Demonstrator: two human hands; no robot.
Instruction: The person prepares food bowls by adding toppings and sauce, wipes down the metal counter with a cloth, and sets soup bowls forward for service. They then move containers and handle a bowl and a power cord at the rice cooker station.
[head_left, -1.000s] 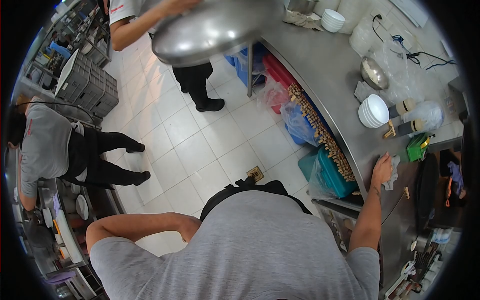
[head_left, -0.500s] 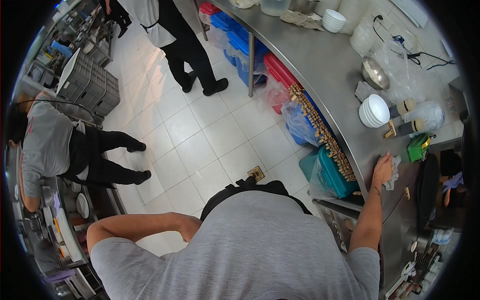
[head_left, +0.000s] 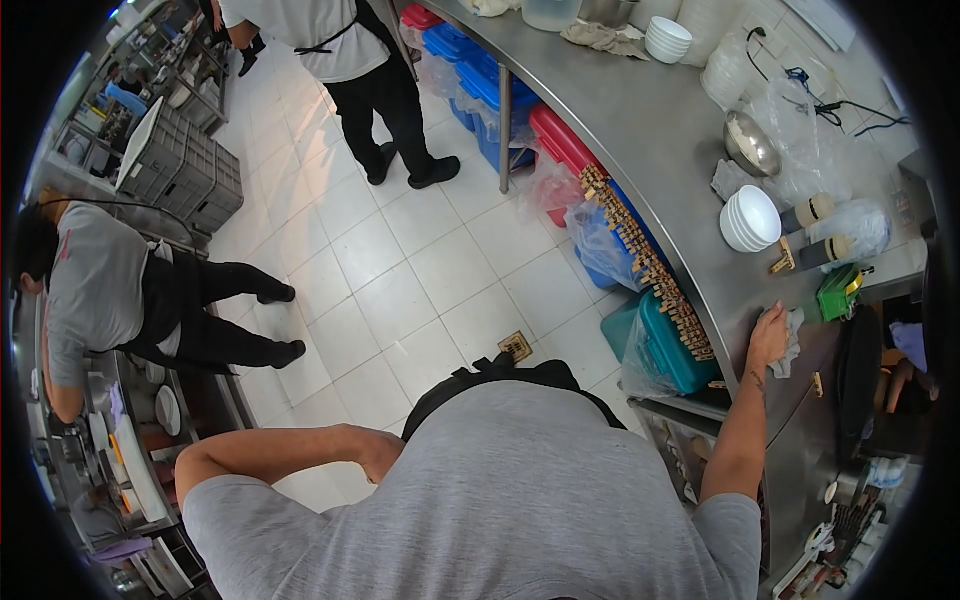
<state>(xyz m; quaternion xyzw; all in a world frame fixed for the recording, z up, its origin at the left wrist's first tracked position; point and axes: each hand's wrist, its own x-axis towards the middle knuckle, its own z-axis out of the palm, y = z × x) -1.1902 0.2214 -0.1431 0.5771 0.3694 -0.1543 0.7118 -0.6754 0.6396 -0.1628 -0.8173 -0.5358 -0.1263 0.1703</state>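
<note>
My right hand (head_left: 769, 335) rests on the steel counter (head_left: 640, 130), its fingers on a crumpled grey-white cloth (head_left: 790, 343). Beside it is a green box (head_left: 838, 292) with something yellow in it. A stack of white bowls (head_left: 750, 218) and two bottles with beige tops (head_left: 808, 212) stand farther along, near a metal bowl (head_left: 752, 143). My left hand (head_left: 380, 457) is at my waist, by the black apron; its fingers are hidden.
Under the counter are a teal-lidded box (head_left: 672, 345), a red lid (head_left: 565, 140) and blue boxes (head_left: 490, 95). One person (head_left: 370, 90) stands ahead; another (head_left: 110, 280) leans over the left counter. Grey crates (head_left: 185, 165) stand at the left.
The person ahead has shifted and now stands more upright, with more of the torso in view. My right hand stays on the cloth, in nearly the same place.
</note>
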